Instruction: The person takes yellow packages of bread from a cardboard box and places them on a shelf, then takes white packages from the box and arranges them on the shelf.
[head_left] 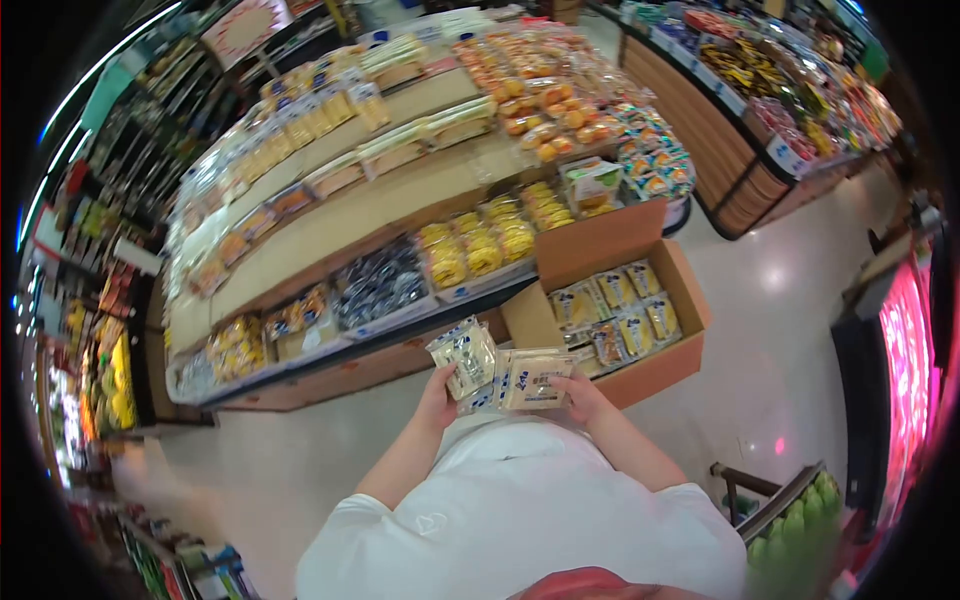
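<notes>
Several flat, pale packaged food packets (464, 352) with blue print are in my left hand (437, 398), whose fingers are closed on their lower edge. My right hand (583, 395) grips a second bunch of similar packets (535, 383), close beside the first, with the thumb on top. What food is inside I cannot make out. Just beyond my right hand an open cardboard box (655, 375) holds more yellowish packets (634, 328), its flaps folded out.
A stepped display stand (400, 195) lies ahead, with yellow packs (480, 240), dark blue packs (380, 285) and orange bagged goods (550, 110). Another goods stand (690, 120) is at the far right. Green produce (800, 520) sits near my right side. Pale tiled floor (300, 470) runs around me.
</notes>
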